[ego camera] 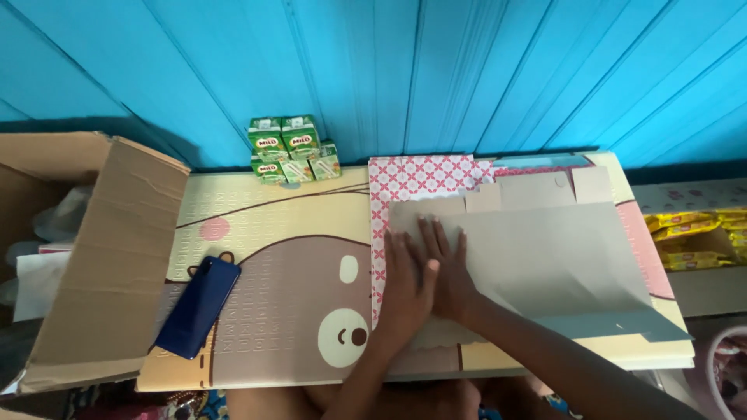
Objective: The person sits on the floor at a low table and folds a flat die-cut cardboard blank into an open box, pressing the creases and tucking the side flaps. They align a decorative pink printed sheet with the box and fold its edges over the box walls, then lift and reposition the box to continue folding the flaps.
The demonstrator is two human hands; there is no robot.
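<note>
A wall of bright blue boards [467, 70] filled the whole top of the view. Below it lay a cream foam mat [280, 233] printed with a brown bear face, which served as the work surface; its far edge ran up against the wall.

At the left stood a large brown cardboard box [47, 179], its broad flap [109, 257] folded out over the mat's left edge. Inside the box only pale, crumpled plastic or paper could be made out; what it was I could not tell. At the right, beyond the mat, an open tray [700, 280] held rows of yellow snack packets [689, 225].

On the right half of the mat lay a flattened grey sheet of card [545, 264] with cut tabs along its far edge, resting partly over paper with a red and white pattern [420, 179] that showed along the sheet's left and far sides.

A dark blue phone [198, 306] lay flat on the left part of the mat, well apart from the sheet. A small stack of green drink cartons [294, 149] stood at the far edge against the wall.

The left hand [405, 288] and the right hand [445, 268] were both open, fingers spread, palms pressed flat on the sheet's near left corner, the two hands overlapping and gripping nothing.
</note>
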